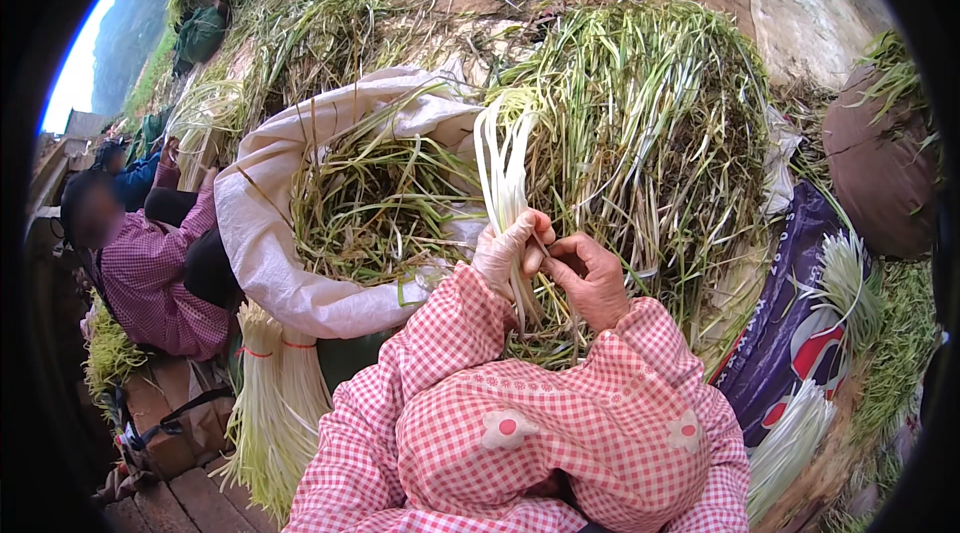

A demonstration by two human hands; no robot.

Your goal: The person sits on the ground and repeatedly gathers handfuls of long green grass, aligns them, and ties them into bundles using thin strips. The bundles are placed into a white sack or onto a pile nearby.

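My left hand [503, 258], which seems to wear a thin pale glove, is closed around a small bunch of blanched chives [508, 158]. The white stalks rise above the fist, and their lower ends hang below it. Close beside it, my right hand [594, 281] has thumb and forefinger pinched together near the left fingertips. Whatever is between them is too small to make out. Beyond both hands lies a large heap of green and white chives [640, 113] with brown, withered leaves mixed in. A white woven sack [255, 203], its rim rolled down, holds loose green trimmings [385, 198].
Bundles of pale chives tied with red bands [270, 383] stand at lower left. A person in a checked shirt [165, 273] sits at the left. More chive bundles [795, 443] lie by a dark purple printed sack [785, 303]. A brown bulging sack [880, 163] stands at far right.
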